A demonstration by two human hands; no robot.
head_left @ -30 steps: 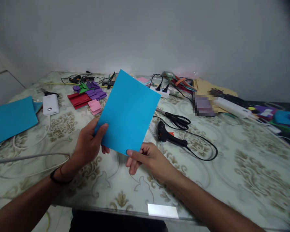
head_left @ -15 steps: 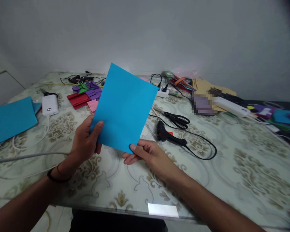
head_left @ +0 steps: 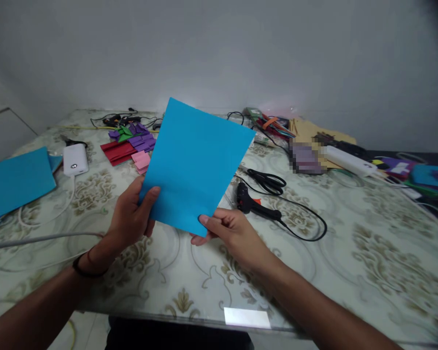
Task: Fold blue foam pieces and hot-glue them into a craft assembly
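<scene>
A flat blue sheet (head_left: 200,165) is held up at a tilt over the patterned table (head_left: 190,291). My left hand (head_left: 133,211) pinches its lower left edge, thumb on the front face and the other fingers behind. At the bottom right corner, my right hand (head_left: 229,231) grips the sheet between its thumb and fingers. Part of the fingers of both hands is hidden behind the sheet. Just right of my right hand lie a black glue gun (head_left: 257,204) and black-handled scissors (head_left: 268,181).
More blue sheets (head_left: 18,180) and a white power bank (head_left: 75,159) with a cable lie at left. Folded red (head_left: 118,151), purple and pink (head_left: 141,161) pieces sit behind my left hand. Brown envelopes (head_left: 310,129) and a white bar (head_left: 350,160) are at the back right.
The blue sheet has shifted a little right and its upper right corner has swung outward to the right. My right hand has moved slightly right, and my left hand has moved slightly too.
</scene>
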